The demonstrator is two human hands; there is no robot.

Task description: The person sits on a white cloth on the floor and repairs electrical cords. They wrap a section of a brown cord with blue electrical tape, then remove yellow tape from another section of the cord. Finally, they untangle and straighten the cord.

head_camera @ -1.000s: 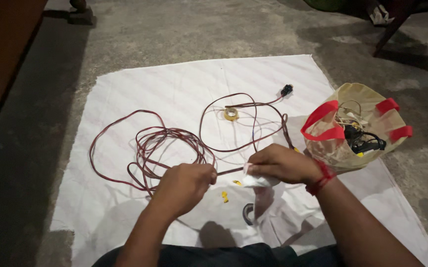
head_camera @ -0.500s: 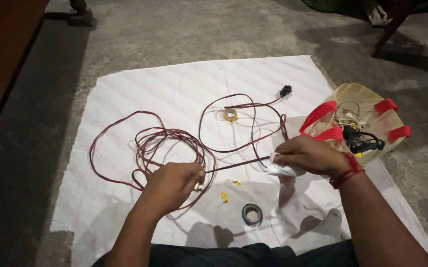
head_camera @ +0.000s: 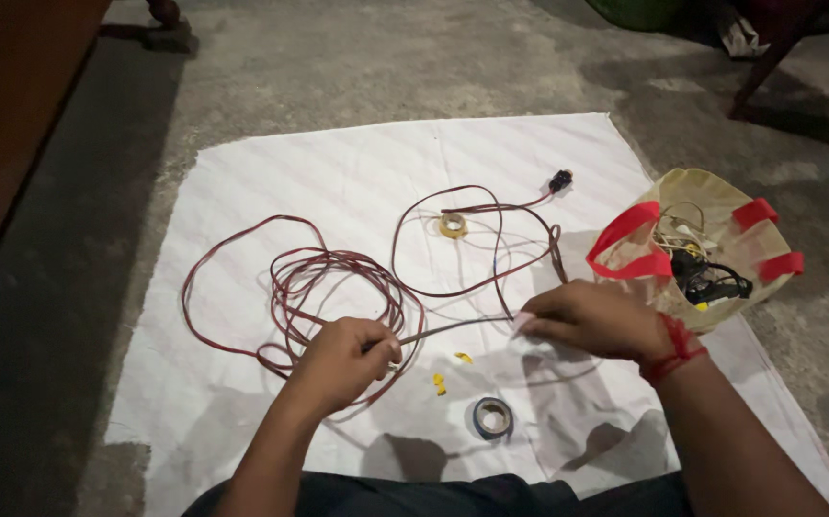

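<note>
The left hand [head_camera: 342, 359] and the right hand [head_camera: 591, 321] are each closed around the thin dark-red electrical wire [head_camera: 338, 287], a short length stretched between them. The rest of the wire lies coiled on the white cloth sheet [head_camera: 338, 172] spread over the concrete floor [head_camera: 386, 67].

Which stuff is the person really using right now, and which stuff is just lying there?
In use:
- left hand and right hand, pinching a stretch of red wire

Lying about:
- yellow tape roll
- dark tape roll
- yellow scraps
- bag with red handles
- white sheet
</note>
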